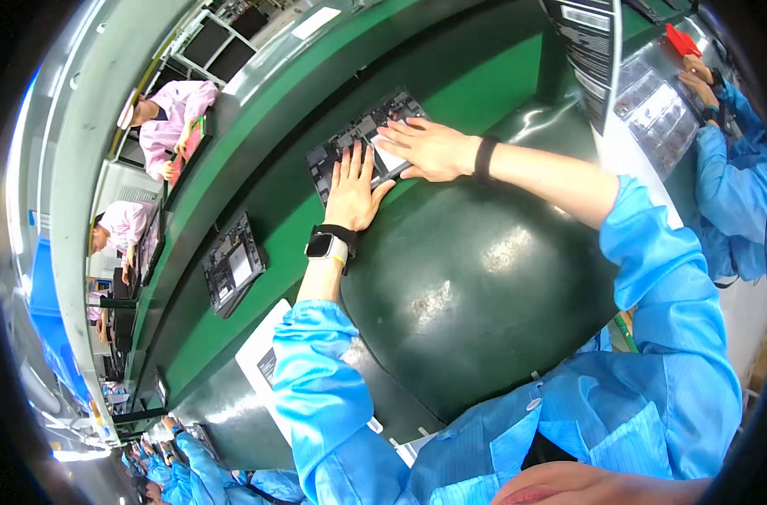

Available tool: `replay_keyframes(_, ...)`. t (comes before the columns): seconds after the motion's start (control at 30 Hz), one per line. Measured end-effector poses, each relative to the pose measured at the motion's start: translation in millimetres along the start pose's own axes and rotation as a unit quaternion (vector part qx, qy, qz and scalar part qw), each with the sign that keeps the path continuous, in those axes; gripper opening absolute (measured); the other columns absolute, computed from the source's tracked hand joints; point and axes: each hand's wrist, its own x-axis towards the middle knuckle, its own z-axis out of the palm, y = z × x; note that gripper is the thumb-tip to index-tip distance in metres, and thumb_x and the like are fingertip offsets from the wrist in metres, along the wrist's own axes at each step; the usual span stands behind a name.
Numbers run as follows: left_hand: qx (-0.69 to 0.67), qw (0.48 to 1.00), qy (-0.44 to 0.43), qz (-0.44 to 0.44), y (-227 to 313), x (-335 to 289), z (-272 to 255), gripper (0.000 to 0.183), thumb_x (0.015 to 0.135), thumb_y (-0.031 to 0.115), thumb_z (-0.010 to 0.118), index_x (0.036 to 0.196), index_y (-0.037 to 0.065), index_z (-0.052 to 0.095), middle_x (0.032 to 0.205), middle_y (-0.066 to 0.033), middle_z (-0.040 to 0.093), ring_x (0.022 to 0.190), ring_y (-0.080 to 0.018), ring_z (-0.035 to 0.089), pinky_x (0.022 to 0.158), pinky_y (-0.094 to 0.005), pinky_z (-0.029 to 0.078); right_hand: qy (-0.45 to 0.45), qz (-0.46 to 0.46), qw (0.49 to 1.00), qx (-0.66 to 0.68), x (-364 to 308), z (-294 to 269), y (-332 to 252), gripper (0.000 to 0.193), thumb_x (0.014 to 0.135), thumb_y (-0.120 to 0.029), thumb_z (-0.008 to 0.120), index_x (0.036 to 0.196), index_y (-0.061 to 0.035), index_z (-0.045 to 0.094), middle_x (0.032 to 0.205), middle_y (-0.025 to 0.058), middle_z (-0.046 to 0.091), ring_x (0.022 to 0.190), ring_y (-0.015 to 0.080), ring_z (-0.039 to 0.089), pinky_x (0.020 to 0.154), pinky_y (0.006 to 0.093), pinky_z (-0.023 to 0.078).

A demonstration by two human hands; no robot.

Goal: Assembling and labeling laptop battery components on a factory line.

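Observation:
An opened laptop chassis with dark boards and a pale rectangular part showing lies on the green conveyor ahead of me. My left hand rests on its near left part, fingers stretched out and pointing away. Across its right part lies my right hand, flat with the fingers extended toward the pale part, which it partly covers. Neither hand grips anything. A watch and a dark band are on my left wrist, and a dark band circles my right wrist.
Further left on the conveyor sits a second opened laptop chassis. The dark green worktop curves before me. A printed sheet stands at right, near a co-worker's hands and a clear compartment tray. People in pink work across the line.

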Motion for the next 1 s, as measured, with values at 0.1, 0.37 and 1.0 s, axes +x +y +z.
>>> replay_keyframes(0.1, -0.016, 0.997, -0.054, -0.048, 3.8, 3.1, -12.3, 0.087, 0.096, 0.062, 0.058, 0.160, 0.009, 0.033, 0.168, -0.0206, 0.023, 0.156, -0.0425, 0.018, 0.125, -0.0582, 0.017, -0.035, 0.055, 0.997, 0.035, -2.5, -15.7, 3.8, 0.080, 0.101, -0.048, 0.055, 0.156, 0.0044, 0.032, 0.165, 0.0264, 0.027, 0.155, 0.0381, 0.023, 0.127, 0.0493, 0.019)
replay_keyframes(0.37, -0.102, 0.910, 0.043, -0.399, -76.8, -46.5, 14.9, 0.082, 0.089, 0.054, 0.072, 0.141, -0.007, 0.053, 0.149, -0.0334, 0.047, 0.145, -0.0459, 0.037, 0.121, -0.0503, 0.029, 0.073, 0.317, 0.921, 0.214, 8.2, -2.8, 2.1, 0.062, 0.096, -0.037, 0.063, 0.128, 0.0152, 0.056, 0.144, 0.0356, 0.048, 0.140, 0.0549, 0.037, 0.119, 0.0548, 0.031)
replay_keyframes(1.0, -0.655, 0.668, 0.306, -0.177, 123.7, -86.4, -120.6, 0.053, 0.092, 0.003, 0.075, 0.139, -0.001, 0.050, 0.125, -0.0101, 0.065, 0.108, -0.0153, 0.063, 0.098, -0.0302, 0.049, 0.431, 0.181, 0.692, 0.551, -137.2, -117.4, -73.6, 0.074, 0.089, -0.011, 0.078, 0.150, 0.0001, 0.037, 0.129, 0.0114, 0.062, 0.119, 0.0149, 0.058, 0.106, 0.0317, 0.044)
